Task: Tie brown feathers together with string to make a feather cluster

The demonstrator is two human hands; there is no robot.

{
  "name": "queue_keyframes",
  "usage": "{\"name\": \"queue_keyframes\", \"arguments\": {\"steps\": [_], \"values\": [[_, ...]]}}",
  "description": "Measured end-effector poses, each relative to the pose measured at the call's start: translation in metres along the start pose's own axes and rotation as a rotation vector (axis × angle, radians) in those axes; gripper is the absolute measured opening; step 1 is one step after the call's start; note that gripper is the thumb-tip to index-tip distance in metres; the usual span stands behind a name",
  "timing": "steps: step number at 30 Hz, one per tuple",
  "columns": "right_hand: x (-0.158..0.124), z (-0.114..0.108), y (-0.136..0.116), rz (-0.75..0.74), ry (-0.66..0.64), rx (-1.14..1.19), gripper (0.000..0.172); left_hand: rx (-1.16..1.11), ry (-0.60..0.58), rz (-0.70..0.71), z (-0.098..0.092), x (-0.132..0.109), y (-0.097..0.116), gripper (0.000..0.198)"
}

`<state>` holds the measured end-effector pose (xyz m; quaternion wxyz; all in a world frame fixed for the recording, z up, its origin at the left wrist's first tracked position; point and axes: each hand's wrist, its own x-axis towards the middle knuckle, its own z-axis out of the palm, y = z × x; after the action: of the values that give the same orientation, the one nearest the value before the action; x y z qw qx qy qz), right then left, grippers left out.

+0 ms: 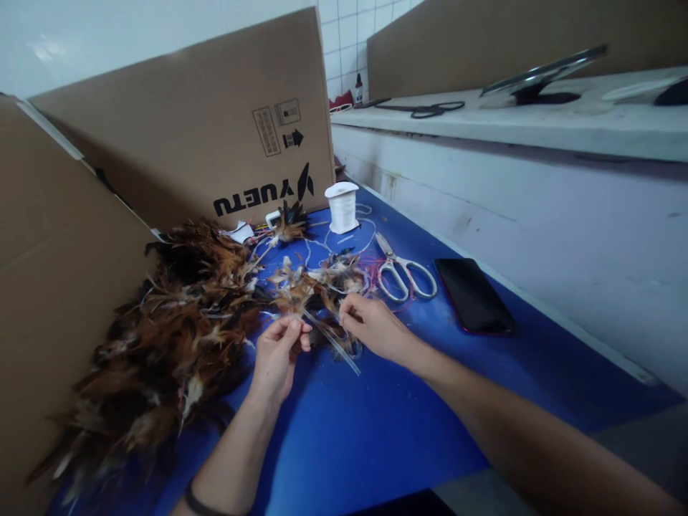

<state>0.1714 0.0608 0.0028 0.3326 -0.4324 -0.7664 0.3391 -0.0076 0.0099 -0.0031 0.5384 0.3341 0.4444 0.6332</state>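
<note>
My left hand (278,352) is closed in a pinch at the near edge of a small bunch of brown and white feathers (293,287). What lies between its fingertips is too small to make out. To its right my right hand (376,326) is also pinched, with its fingertips beside darker feathers (327,299); anything in them is hidden. Between the hands a clear, thin plastic strip (338,347) slants over the blue table (376,423). Loops of pale cord lie behind the hands, near a white spool (342,208).
A large pile of brown feathers (161,351) fills the left side. Cardboard panels (188,122) stand behind it. White-handled scissors (405,276), red threads (370,269) and a dark phone (476,295) lie to the right. Dark scissors (430,110) rest on the ledge (537,122).
</note>
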Motion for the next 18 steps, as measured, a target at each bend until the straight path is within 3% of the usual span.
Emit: {"name": "queue_keyframes", "arguments": {"steps": [8,12,18], "values": [[0.0053,0.0049,0.0056,0.144,-0.052,0.497,0.005,-0.005,0.022,-0.034,-0.0043,0.0027,-0.0033,0.021],[0.006,0.0055,0.0055,0.186,-0.073,0.58,0.013,-0.007,0.025,-0.049,-0.0057,0.004,-0.0043,0.021],[0.0046,0.0059,0.004,0.219,-0.081,0.588,0.008,-0.005,0.032,-0.06,-0.0039,0.0035,-0.0025,0.02]]}}
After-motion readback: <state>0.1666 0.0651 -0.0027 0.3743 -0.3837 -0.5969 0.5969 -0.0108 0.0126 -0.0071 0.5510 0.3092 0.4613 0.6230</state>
